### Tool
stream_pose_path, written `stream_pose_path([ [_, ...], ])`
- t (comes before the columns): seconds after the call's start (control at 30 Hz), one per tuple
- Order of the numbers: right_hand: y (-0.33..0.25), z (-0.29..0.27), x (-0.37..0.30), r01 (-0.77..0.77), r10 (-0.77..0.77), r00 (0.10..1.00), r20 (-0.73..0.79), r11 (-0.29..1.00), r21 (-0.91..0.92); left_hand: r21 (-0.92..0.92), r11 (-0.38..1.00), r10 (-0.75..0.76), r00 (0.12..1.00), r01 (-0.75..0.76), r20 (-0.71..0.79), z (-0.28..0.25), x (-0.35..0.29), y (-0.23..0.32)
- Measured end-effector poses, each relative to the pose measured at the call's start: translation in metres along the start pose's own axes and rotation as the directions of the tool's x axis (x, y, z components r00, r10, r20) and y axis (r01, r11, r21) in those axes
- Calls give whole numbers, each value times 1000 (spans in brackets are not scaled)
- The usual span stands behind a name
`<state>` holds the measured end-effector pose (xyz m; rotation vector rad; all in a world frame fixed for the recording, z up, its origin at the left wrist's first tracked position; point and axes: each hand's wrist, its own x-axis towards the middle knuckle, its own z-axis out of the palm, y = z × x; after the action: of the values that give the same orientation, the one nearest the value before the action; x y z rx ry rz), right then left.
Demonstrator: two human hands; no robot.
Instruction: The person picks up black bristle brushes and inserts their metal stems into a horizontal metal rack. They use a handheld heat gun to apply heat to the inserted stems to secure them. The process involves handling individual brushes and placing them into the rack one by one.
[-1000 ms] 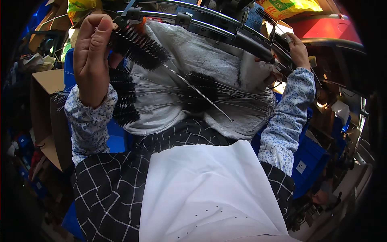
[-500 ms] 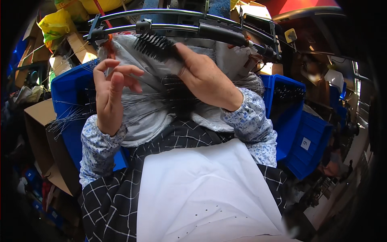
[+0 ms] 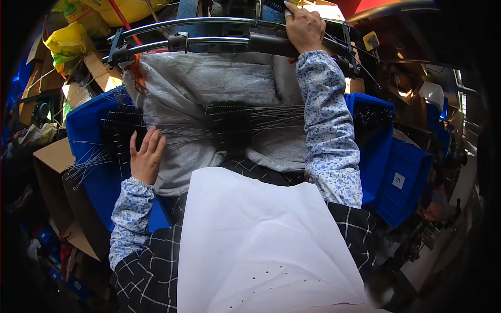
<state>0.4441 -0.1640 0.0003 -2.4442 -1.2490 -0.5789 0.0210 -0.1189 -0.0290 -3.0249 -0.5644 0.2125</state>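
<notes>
My right hand (image 3: 305, 30) is stretched to the far side, over the metal rails, with its fingers closed. Black bristles of a twisted-wire brush (image 3: 274, 6) show just left of that hand, and a thin twisted stem slants out on its right. My left hand (image 3: 147, 156) is open, fingers apart, beside the black brushes (image 3: 125, 125) at the left blue bin; whether it touches them I cannot tell. Between my arms, a bundle of black wire brushes (image 3: 228, 125) lies across the grey-white cloth (image 3: 182, 78) on my lap, with thin wire stems reaching out to both sides.
Two metal rails (image 3: 219, 40) with black clamps cross the far side. A blue bin (image 3: 88, 130) stands on the left by an open cardboard box (image 3: 55, 156). At right are a blue bin with brushes (image 3: 373, 151) and another blue crate (image 3: 404, 180). Yellow bags (image 3: 68, 44) lie far left.
My right hand has carried the brush from above the cloth to the far right, over the rails. My left hand has moved down, nearer the left bin's brushes.
</notes>
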Motion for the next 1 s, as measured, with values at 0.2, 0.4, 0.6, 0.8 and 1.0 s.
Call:
stream_pose_path([
  [0.2, 1, 3, 0, -21, 21, 1000, 5, 999, 43, 43, 994, -92, 982, 100, -168, 5, 22, -27],
  [0.4, 5, 4, 0, -25, 20, 999, 47, 994, 106, -183, 957, -266, 930, 224, -253, -3, -5, -24],
  [0.6, 8, 15, 9, 54, -54, 998, -9, 998, 10, -755, 514, -759, 626, 407, -180, 6, -24, -45],
  [0.8, 19, 26, 18, 51, -51, 997, 50, 999, 6, -845, 340, -820, 571, 412, -51, 5, -19, -47],
  [1.0, 37, 17, -8, -59, 65, 997, 33, 982, -178, -960, 189, -903, 421, 209, -86, 3, -18, -60],
])
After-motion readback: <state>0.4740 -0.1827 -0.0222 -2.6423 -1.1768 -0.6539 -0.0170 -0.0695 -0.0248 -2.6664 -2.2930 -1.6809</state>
